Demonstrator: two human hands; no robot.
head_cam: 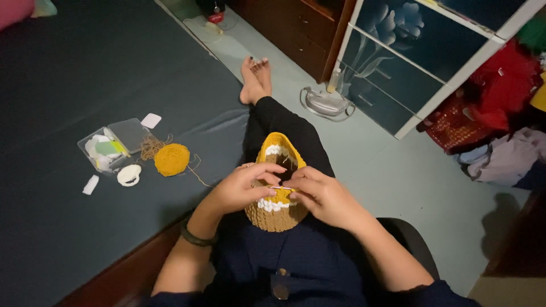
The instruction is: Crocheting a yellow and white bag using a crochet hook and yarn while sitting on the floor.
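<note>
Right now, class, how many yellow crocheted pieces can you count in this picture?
2. One, a yellow, white and tan crocheted piece, sits on the lap between the left hand and right hand. A flat yellow round lies on the dark mat. Others may be hidden.

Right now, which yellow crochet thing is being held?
The yellow bowl-shaped crochet piece with white and tan trim, between both hands on the lap. The flat yellow round lies untouched on the bed.

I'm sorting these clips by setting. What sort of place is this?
Most likely a bedroom at home: a dark-sheeted bed on the left, a glass-fronted cabinet, and clothes heaped on the floor.
</note>
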